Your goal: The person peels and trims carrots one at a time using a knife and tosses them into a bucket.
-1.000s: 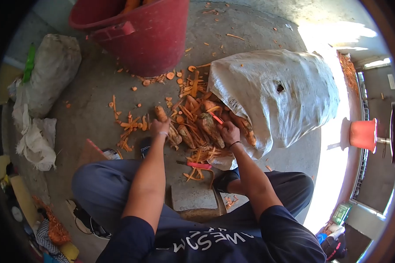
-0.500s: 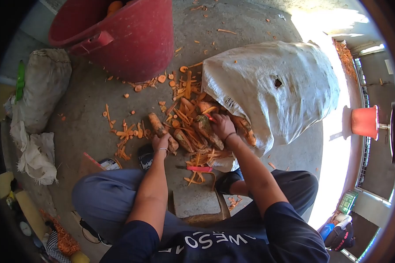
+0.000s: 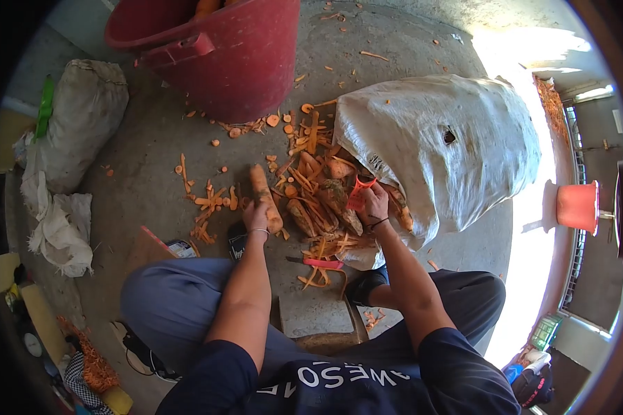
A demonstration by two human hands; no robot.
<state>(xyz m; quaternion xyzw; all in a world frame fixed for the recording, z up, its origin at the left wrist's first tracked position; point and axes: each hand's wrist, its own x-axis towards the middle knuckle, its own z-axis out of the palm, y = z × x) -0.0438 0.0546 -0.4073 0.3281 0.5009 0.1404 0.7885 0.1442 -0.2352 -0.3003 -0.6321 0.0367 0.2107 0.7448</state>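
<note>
My left hand (image 3: pixel 257 216) is closed around the lower part of a large carrot (image 3: pixel 262 185), which points away from me and still has brownish skin. In my right hand (image 3: pixel 374 203) is a red peeler (image 3: pixel 359 191), held apart from the carrot, above the pile. Between and beyond the hands lie unpeeled carrots (image 3: pixel 336 200) among orange peelings (image 3: pixel 314 168), at the mouth of a white woven sack (image 3: pixel 439 145). A knife with a red handle (image 3: pixel 324 263) rests on peelings close to my legs.
A big red tub (image 3: pixel 242 66) with carrots inside stands at the far left. Another filled sack (image 3: pixel 86 124) leans at the left. Cut carrot ends and peelings are scattered over the concrete floor (image 3: pixel 166 187). A low board (image 3: pixel 315 315) lies between my legs.
The carrot in my left hand has swung more upright. My right hand has lifted the red peeler and turned it so its frame shows. The whole view has shifted slightly.
</note>
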